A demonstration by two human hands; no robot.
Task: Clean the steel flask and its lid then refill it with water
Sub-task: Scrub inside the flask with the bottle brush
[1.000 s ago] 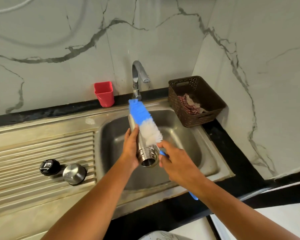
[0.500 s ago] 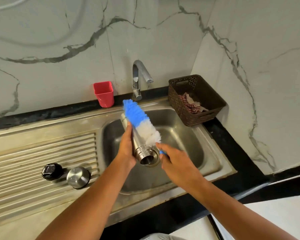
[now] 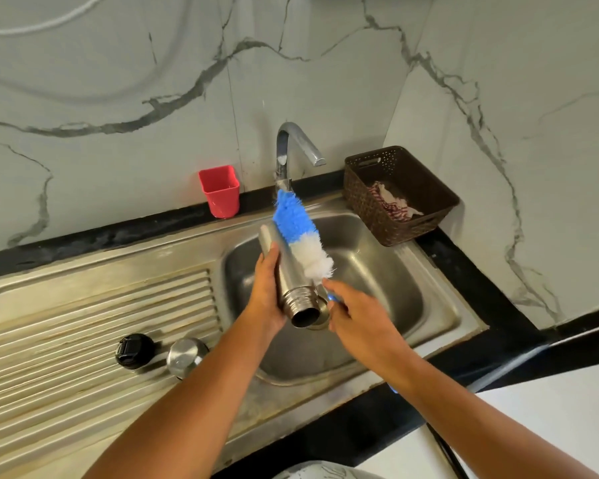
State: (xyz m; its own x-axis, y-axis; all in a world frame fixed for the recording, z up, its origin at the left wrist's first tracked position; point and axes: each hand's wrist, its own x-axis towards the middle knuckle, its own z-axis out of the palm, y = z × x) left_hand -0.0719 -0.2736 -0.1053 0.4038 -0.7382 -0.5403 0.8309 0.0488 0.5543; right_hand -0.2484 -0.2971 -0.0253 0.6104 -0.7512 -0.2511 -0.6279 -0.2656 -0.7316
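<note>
My left hand (image 3: 267, 288) grips the steel flask (image 3: 291, 281) over the sink basin (image 3: 388, 288), with the threaded open mouth pointing toward me. My right hand (image 3: 357, 319) holds the handle of a blue and white bottle brush (image 3: 300, 233), whose bristles lie along the outside of the flask's upper side. On the ribbed drainboard (image 3: 83, 323) to the left stand a black inner lid (image 3: 134, 350) and a steel cap (image 3: 185, 356), side by side.
The tap (image 3: 293, 150) stands behind the basin with no water running. A red cup (image 3: 220, 191) sits against the wall at the left of the tap. A brown basket (image 3: 400, 193) holding a cloth stands at the right. A black counter edge runs along the front.
The brush has slid along the outside of the flask, and both hands with the flask have shifted slightly within the view.
</note>
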